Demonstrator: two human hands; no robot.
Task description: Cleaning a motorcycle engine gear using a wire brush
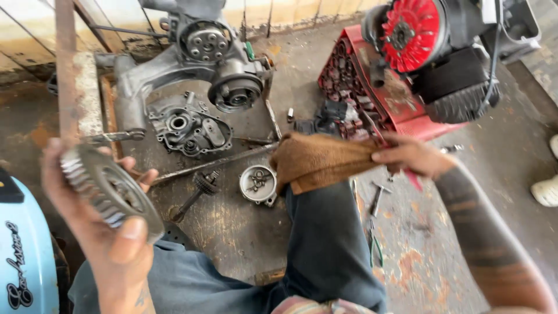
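From my feed: left hand [110, 232] raised near the lens, fingers curled around a grey toothed metal gear wheel [110, 189], thumb pressed on its rim; blurred, so tooth detail is unclear. Right hand [414, 156] reaches inward, forearm extended, fingers pinched shut on a brown folded cloth rag [317, 160] over the knee. Beyond on the floor: small round metal cup [258, 184] holding small parts, probably springs; then grey cast engine casing [189, 125].

We see a toothed metal gear wheel [110, 192], grey and greasy, tilted on edge at lower left, somewhat blurred. A brown rag [319, 160], crumpled and possibly stained, hangs over the raised knee.
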